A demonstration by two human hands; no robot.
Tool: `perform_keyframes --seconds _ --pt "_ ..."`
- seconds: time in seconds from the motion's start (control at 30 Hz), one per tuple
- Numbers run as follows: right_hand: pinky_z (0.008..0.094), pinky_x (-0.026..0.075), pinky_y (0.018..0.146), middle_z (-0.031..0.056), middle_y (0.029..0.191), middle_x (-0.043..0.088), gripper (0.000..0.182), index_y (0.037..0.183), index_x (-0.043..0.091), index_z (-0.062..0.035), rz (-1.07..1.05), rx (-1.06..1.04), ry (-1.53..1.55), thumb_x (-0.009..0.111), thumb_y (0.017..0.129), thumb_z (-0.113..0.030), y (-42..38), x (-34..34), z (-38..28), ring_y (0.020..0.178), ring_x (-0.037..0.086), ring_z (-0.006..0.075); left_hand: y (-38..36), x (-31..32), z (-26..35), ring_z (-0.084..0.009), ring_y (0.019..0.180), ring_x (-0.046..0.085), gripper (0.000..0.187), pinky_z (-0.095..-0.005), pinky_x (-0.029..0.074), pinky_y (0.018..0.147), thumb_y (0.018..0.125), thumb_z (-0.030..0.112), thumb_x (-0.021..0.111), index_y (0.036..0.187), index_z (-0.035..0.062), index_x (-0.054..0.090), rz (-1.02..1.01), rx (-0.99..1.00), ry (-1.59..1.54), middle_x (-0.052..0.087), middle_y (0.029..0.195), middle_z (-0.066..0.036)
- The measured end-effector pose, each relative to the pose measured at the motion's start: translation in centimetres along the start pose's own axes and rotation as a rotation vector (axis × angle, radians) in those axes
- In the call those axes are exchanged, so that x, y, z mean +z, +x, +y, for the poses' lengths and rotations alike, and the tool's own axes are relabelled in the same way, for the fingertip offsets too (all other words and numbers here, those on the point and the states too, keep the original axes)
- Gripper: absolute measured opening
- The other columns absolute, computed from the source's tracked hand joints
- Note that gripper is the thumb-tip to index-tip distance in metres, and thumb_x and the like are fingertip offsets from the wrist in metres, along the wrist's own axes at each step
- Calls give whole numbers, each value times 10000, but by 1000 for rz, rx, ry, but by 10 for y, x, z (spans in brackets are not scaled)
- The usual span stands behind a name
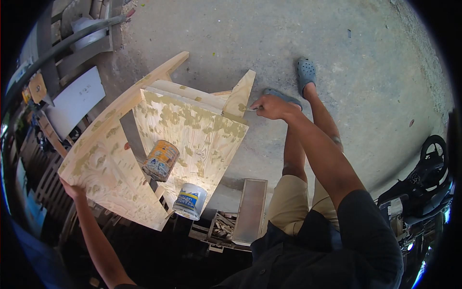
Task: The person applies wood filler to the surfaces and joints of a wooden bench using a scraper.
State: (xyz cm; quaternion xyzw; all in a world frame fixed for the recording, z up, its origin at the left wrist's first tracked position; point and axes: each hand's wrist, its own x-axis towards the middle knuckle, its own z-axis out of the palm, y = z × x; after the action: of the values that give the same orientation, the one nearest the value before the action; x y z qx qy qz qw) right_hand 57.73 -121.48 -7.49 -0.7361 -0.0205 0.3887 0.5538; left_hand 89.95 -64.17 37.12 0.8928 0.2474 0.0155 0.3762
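— Where was your right hand (271,107)?

— Yours was closed on a small blade-like tool (251,109), its tip at the far upright edge of the plywood frame (192,135), which stood on the concrete floor (298,29).

— And the left hand (72,189)?

— You gripped the frame's near left corner, fingers wrapped around the panel edge.

— Anything resting on it?

— A stained tin (160,160) and a white tub (190,201) sat on the patched panel.

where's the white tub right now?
Head view, lower centre: the white tub sits on the patched plywood panel, just below-right of the orange can, between both hands.
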Motion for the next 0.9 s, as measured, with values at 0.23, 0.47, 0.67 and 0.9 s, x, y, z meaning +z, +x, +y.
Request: perform_keyframes --seconds 0.23,0.47,0.67,0.9 --pt "421 482 885 185 971 605 350 1146 710 -139 181 24 175 645 805 -185 -19 29 -12 958 604 351 5 -7 -3 -305 1117 597 510 -424 517 931 1020 415 420 1379 54 429 -19 22 -2 561 1278 -146" --pt "397 481 856 196 976 609 334 1129 719 -139 170 4 107 645 805 -171 -51 25 -4 953 610 357 3 -7 -3 -305 1113 600 508 -425 519 930 1023 414 413 1377 51 431 -54 24 -11 559 1279 -149" --pt "323 532 636 129 983 684 254 1117 647 -57 119 316 989 581 943 -229 -36 39 -8 807 677 212 4 -6 -3 -306 1118 597 513 -423 515 937 1026 413 407 1387 49 424 -10 43 20 556 1289 -150" --pt "282 481 461 94 741 630 274 1053 598 -52 -51 494 1439 600 966 -312 -23 61 -11 528 582 154 3 -10 -3 -301 1146 584 513 -415 501 956 1026 411 406 1390 51 427 -47 10 -27 550 1310 -145"
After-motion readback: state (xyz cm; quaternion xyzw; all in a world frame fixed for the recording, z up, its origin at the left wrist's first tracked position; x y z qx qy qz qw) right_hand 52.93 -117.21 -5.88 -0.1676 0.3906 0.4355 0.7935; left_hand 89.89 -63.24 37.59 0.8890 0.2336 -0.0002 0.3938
